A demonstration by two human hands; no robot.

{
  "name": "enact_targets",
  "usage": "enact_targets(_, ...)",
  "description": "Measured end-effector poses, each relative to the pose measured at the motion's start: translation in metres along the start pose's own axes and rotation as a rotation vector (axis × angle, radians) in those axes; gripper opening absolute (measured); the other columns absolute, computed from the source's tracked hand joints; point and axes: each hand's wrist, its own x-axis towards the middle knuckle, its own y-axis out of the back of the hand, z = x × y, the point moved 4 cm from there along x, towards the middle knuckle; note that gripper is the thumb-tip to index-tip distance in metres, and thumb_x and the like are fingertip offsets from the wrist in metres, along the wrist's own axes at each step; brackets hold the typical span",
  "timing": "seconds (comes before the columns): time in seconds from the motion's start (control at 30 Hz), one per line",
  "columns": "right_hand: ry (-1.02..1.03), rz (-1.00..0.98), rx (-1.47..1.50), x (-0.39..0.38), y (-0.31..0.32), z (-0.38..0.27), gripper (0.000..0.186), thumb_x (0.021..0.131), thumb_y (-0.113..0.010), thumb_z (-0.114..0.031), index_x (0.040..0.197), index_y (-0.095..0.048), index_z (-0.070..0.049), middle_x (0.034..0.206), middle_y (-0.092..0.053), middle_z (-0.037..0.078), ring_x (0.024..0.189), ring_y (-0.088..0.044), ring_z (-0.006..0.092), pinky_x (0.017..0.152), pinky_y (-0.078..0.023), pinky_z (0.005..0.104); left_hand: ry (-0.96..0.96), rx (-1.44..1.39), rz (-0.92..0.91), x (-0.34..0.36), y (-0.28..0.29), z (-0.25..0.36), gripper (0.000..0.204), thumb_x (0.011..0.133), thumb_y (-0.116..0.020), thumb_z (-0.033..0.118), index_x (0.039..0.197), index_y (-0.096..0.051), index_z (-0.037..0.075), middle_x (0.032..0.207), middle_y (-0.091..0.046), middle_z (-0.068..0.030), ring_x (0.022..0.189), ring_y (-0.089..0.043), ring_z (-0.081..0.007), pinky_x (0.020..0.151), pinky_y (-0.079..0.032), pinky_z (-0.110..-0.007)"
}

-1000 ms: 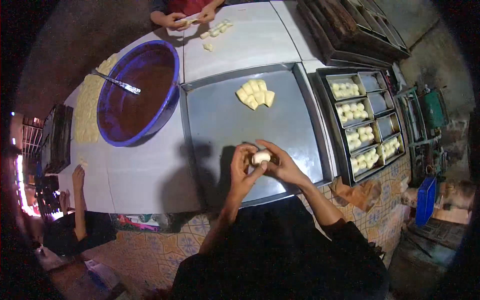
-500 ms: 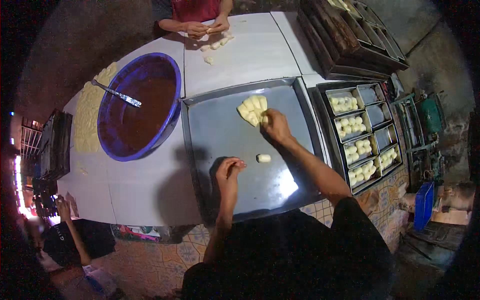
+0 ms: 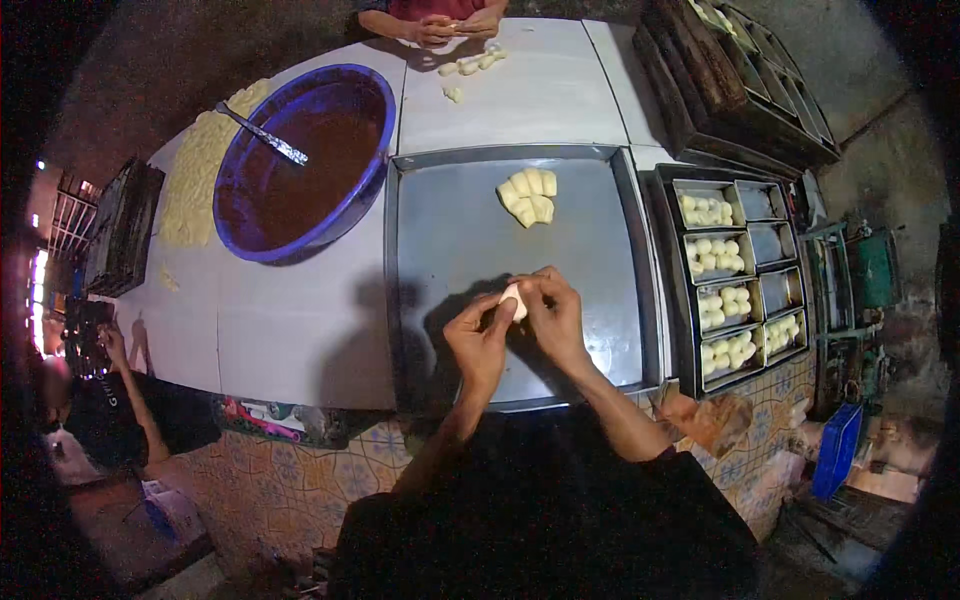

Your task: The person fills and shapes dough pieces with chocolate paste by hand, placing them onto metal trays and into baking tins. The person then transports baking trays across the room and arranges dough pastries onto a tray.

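Observation:
Both hands meet over the near half of a large shallow metal tray (image 3: 440, 230). Between them is a small pale piece of dough (image 3: 515, 300). My left hand (image 3: 478, 348) pinches it from the left, thumb against its side, while the fingers of my right hand (image 3: 553, 315) close on it from the right and partly cover it. Farther back on the tray lies a cluster of pale dough pieces (image 3: 527, 197), pressed side by side in two rows.
Left of the tray stands a blue basin (image 3: 228, 222) of brown filling with a spatula (image 3: 265, 135); a dough sheet (image 3: 190, 180) lies beyond. To the right, divided baking pans (image 3: 752, 283) hold dough balls. Across the table a co-worker's hands (image 3: 455, 30) shape dough. Dark crates (image 3: 700, 80) stand far right.
My right hand has come back from the dough cluster to meet my left. A dough piece is now held between them; the single piece on the tray no longer shows.

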Motion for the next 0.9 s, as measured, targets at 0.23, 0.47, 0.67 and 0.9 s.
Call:
enact_targets(0.23,0.354,-0.217,0.085,0.005,-0.020,-0.009,0.047,0.085,-0.065,-0.033,0.120,-0.054,-0.004,0.119,-0.045,0.012,0.114,-0.046,0.0239,0.094,-0.041,0.0362,0.678,-0.989,-0.021,0.000,-0.003,-0.025,0.034,0.091,-0.057,0.027,0.101,-0.063,-0.004,0.082,-0.064,-0.0080,0.070,-0.059,-0.0163,0.060,-0.047,-0.030)
enact_targets(0.47,0.038,-0.441,0.476,0.029,-0.016,0.032,0.114,0.069,-0.075,-0.060,0.151,-0.006,-0.020,0.143,-0.030,0.008,0.122,-0.038,0.0233,0.090,-0.041,0.0339,0.305,-0.697,-0.186,0.151,0.048,0.046,0.084,0.090,-0.033,0.069,0.118,-0.057,-0.006,0.105,-0.065,-0.0177,0.087,-0.061,-0.0200,0.066,-0.047,-0.032)
enact_targets(0.67,0.004,-0.327,0.422,0.035,-0.034,0.040,0.097,0.080,-0.067,-0.057,0.150,-0.012,-0.018,0.140,-0.035,0.009,0.118,-0.043,0.0196,0.088,-0.046,0.0359,-0.195,1.006,0.280,0.332,0.226,0.025,0.084,0.089,-0.017,0.075,0.069,-0.060,0.004,0.055,-0.049,0.0007,0.048,-0.048,-0.0132,0.048,-0.040,-0.027)
enact_targets(0.9,-0.021,-0.275,0.538,0.045,-0.035,0.045,0.070,0.092,-0.060,-0.026,0.148,-0.021,-0.011,0.135,-0.042,0.010,0.110,-0.050,0.0166,0.088,-0.046,0.0292,0.019,0.679,0.395,0.265,0.171,0.037,0.086,0.091,-0.020,0.070,0.075,-0.064,-0.002,0.062,-0.056,-0.0053,0.057,-0.051,-0.0192,0.056,-0.039,-0.035)
